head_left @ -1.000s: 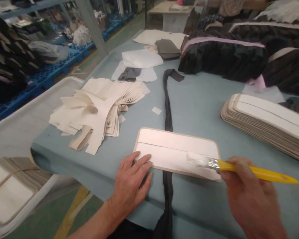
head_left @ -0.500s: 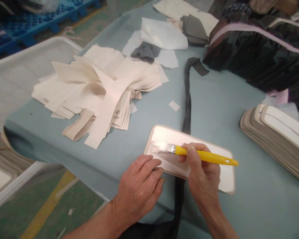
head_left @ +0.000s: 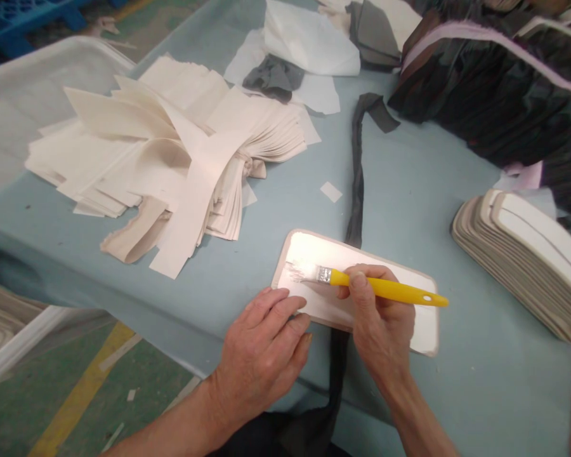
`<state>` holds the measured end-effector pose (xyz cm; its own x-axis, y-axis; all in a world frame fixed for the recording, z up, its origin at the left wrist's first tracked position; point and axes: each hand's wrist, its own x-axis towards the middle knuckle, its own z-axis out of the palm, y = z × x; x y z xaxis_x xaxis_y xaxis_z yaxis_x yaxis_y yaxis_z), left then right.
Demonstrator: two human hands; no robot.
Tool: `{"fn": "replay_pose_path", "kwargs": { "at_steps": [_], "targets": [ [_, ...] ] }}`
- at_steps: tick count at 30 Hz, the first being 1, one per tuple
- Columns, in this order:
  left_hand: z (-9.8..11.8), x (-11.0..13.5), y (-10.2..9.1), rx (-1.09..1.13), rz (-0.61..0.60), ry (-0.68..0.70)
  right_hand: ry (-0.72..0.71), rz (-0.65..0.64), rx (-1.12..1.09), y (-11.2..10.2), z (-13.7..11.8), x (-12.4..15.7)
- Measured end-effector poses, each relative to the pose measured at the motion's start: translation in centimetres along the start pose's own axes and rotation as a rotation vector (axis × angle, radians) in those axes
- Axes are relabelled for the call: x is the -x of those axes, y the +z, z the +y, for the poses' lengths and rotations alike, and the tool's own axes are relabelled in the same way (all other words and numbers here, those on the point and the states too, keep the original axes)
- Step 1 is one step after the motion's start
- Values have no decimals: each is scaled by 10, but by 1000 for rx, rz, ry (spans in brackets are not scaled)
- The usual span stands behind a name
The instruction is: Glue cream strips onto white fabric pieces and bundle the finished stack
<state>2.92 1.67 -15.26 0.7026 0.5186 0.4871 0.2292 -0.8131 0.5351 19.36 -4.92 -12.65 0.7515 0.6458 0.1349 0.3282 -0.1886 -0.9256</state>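
My right hand [head_left: 383, 317] is closed around the yellow handle of a paintbrush [head_left: 385, 287]. The pale bristles touch the left part of a white rounded panel [head_left: 421, 324] with a beige rim, which lies flat. Fingers of my left hand [head_left: 266, 346] rest extended on the panel's near left edge, holding nothing. A black fabric strip [head_left: 356, 171] runs beneath the panel, from the far part of the table down to dark cloth at the near edge.
Left on the blue-grey table [head_left: 409, 209] is a fanned pile of cream strips [head_left: 185, 146]. A stack of similar panels [head_left: 514, 266] stands at right, before bundled black material [head_left: 480, 95]. White sheets [head_left: 314, 41] lie at the back. A white bin [head_left: 61, 82] adjoins the left side.
The camera view has shifted slightly. The brush stays at the panel's left part, with its bristles now pressed lower and flatter. A brown shape has appeared at the lower right edge.
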Motion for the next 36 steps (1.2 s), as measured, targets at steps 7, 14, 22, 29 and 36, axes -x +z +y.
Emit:
{"fn": "replay_pose_path", "kwargs": {
  "at_steps": [7, 14, 22, 29, 36],
  "targets": [
    [-2, -1, -3, -8, -34, 40, 7, 13, 46, -27, 7, 0],
    [-4, -4, -3, -46, -61, 102, 25, 65, 63, -73, 24, 0],
    [-9, -7, -2, -113, -74, 182, 87, 134, 160, -135, 45, 2],
    [-8, -8, -2, -133, -81, 157, 122, 225, 269, -178, 54, 5],
    [-9, -7, -1, -131, -89, 138, 101, 268, 314, -188, 54, 5]
  ]
}}
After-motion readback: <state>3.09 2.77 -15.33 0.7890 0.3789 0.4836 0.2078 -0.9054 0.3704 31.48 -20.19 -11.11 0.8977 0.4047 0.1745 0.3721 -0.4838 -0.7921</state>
